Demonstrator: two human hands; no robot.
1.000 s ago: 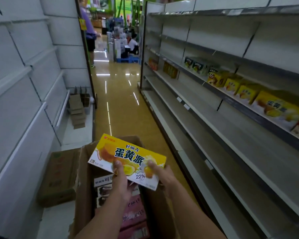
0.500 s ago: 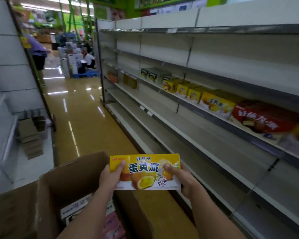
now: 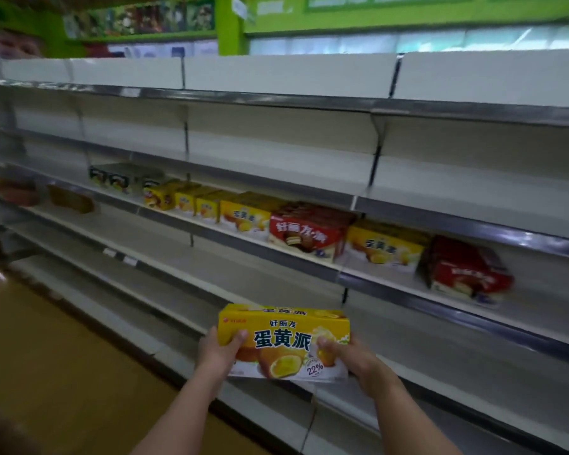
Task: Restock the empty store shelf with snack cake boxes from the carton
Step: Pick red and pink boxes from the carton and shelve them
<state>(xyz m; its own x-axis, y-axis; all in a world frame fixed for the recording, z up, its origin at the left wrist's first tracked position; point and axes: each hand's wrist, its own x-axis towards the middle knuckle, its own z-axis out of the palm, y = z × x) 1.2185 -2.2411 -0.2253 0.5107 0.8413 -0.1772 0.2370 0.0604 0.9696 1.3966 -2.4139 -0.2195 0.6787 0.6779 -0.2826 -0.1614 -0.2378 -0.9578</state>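
Yellow box [image 3: 284, 336], between left hand [image 3: 219, 351], right hand [image 3: 349, 356]

Dim, even light; edges blurred and bowed.

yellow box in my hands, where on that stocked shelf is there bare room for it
Bare patch between the right yellow box and the far-right red box; more bare board right of that. From the middle red box leftward, boxes stand packed. Shelves above and below lie bare.

Held box [image 3: 284, 343] yellow, dark blue letters. Shelf boxes yellow [image 3: 384, 249] and red [image 3: 306, 234]. Shelves [image 3: 276, 165] white. Floor [image 3: 46, 339] orange-brown.
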